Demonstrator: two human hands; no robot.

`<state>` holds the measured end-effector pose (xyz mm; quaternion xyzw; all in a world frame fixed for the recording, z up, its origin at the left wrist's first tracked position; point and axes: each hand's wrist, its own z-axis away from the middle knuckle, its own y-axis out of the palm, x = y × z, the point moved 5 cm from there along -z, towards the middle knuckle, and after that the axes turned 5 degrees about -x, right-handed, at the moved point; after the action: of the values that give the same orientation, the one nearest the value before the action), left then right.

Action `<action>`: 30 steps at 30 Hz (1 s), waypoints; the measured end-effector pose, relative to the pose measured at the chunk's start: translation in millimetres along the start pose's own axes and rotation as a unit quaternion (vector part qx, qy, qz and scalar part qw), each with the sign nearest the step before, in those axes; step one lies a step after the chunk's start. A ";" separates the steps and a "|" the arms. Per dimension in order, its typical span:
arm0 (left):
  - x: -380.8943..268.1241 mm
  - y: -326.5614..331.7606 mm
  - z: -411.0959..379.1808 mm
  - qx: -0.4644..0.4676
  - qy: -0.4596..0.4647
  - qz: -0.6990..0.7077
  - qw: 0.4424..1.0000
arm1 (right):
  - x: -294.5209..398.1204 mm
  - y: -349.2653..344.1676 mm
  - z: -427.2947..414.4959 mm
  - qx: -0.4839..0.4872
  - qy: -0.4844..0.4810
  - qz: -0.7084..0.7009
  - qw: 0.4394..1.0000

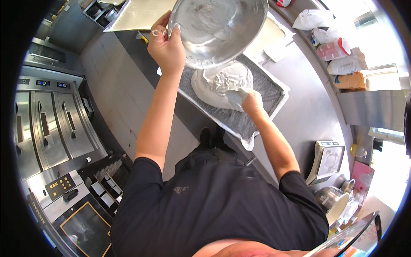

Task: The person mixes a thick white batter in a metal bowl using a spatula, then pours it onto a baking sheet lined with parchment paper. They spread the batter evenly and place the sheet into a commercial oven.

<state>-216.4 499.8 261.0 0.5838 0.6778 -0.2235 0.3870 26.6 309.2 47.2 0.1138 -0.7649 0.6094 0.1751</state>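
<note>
My left hand (167, 48), with white smears on its fingers, grips the rim of a large metal mixing bowl (221, 29). The bowl is tilted, its inside towards me and streaked with white residue. Below it a mound of white batter or cream (221, 80) lies on a baking tray lined with paper (269, 96), whose pale edges stick up over the rim. A flat scraper (237, 98) is held in my right hand (252, 102), at the near right side of the mound. The bowl hides part of the tray's far end.
Another lined tray (141, 14) holds a flat pale layer at the far left of the steel worktable (298, 119). A digital scale (327, 160) and bowls (330, 197) stand to the right. Bags (334, 49) line the shelf by the window. Ovens (48, 125) are at the left.
</note>
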 end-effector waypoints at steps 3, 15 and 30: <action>14.2 -21.8 -3.7 -0.015 0.022 0.047 0.999 | 29.7 -45.6 -5.6 -0.169 -0.048 -0.083 0.981; 30.5 -29.7 22.4 0.028 -0.131 0.082 0.988 | 38.2 -121.0 -33.9 -0.284 0.139 -0.218 0.924; -4.0 19.8 40.3 0.174 -0.019 0.127 0.976 | 23.1 15.6 -142.2 -0.060 0.268 -0.118 0.954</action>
<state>-186.6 471.2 242.9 0.7192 0.5413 -0.2977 0.3180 17.9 452.0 70.5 0.0249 -0.7066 0.5453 0.4503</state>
